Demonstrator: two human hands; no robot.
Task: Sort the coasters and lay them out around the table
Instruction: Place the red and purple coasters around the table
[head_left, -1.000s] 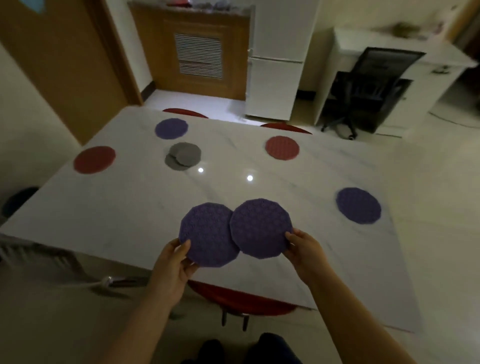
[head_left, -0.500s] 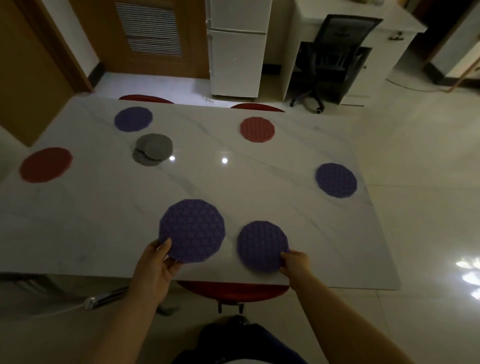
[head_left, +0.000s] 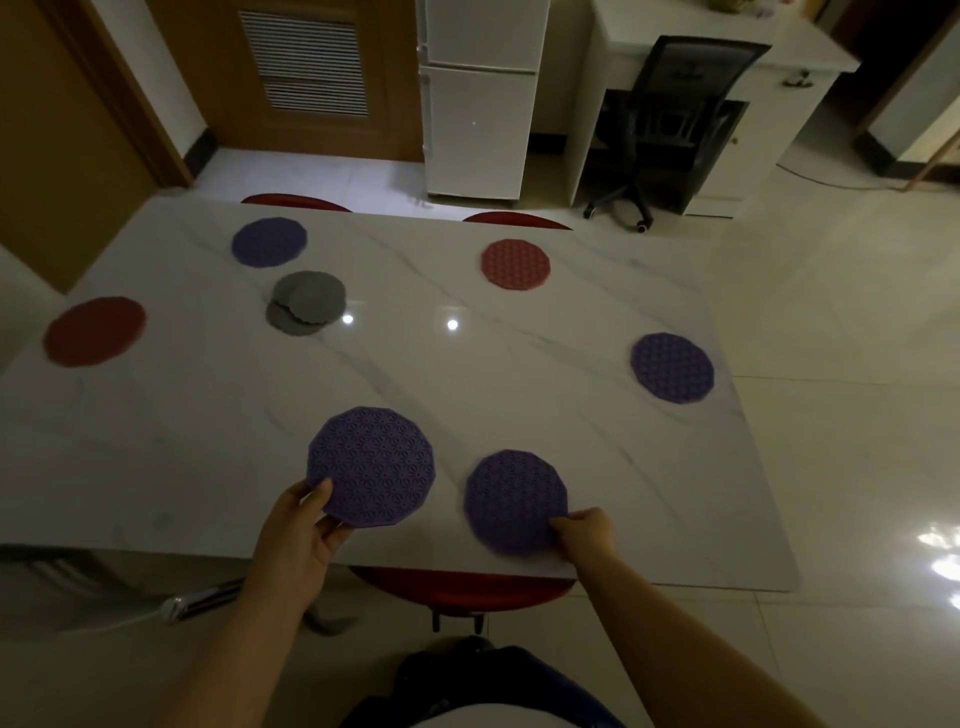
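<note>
My left hand (head_left: 301, 525) pinches the near edge of a purple patterned coaster (head_left: 371, 465), held just above the white marble table (head_left: 208, 415). My right hand (head_left: 587, 532) pinches the near right edge of a second purple coaster (head_left: 514, 499) lying close to the table's front edge. Other coasters lie around the table: purple ones at the far left (head_left: 269, 241) and the right side (head_left: 672, 367), red ones at the far middle (head_left: 515, 263) and the left edge (head_left: 94, 331). A small stack of grey coasters (head_left: 307, 302) sits left of centre.
Red stools are tucked under the near edge (head_left: 462, 590) and the far edge (head_left: 296, 201). Beyond the table stand a white fridge (head_left: 480, 98), a white desk with a black office chair (head_left: 675, 124), and a wooden door (head_left: 306, 73). Glossy tiled floor lies to the right.
The two purple coasters, held overlapping above the table a second ago, have been drawn apart. The right one has come down near the front edge; the left one stays in my left hand.
</note>
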